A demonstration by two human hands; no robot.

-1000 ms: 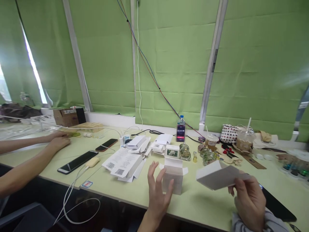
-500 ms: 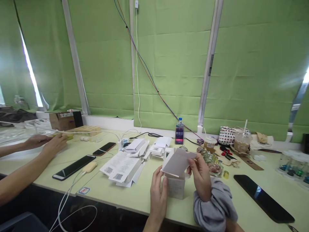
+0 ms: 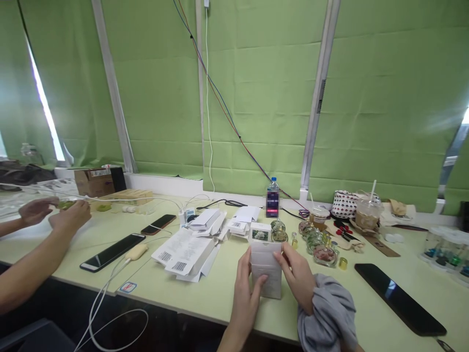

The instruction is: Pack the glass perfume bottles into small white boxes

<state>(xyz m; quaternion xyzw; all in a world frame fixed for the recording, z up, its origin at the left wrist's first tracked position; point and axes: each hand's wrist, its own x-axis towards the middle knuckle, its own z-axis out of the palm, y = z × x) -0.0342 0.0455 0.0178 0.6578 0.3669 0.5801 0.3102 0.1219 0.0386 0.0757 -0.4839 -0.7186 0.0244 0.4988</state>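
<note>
A small white carton (image 3: 266, 261) stands upright near the table's front edge, its top flap pointing up. My left hand (image 3: 242, 291) is wrapped around the carton's left side, thumb across its front. At the upper right edge, by the flap, the fingers of my right hand (image 3: 298, 276) pinch the cardboard; a grey scrunchie (image 3: 326, 313) circles that wrist. Just behind is another white carton with a picture (image 3: 260, 232). Glass bottles (image 3: 324, 254) with pink and green contents and a gold cap (image 3: 343, 263) lie to the right. The carton's inside is hidden.
Flattened white cartons (image 3: 186, 254) are piled to the left. Phones (image 3: 113, 252) and cables lie beyond them. A co-worker's hands (image 3: 69, 215) hold something greenish at far left. A black phone (image 3: 399, 298), iced drinks (image 3: 367, 215) and clear jars (image 3: 445, 249) are on the right.
The carton's wide flap, tilted over the box before, now stands upright. My right hand has lowered slightly, my left thumb has moved onto the front, and the carton and bottles behind show more.
</note>
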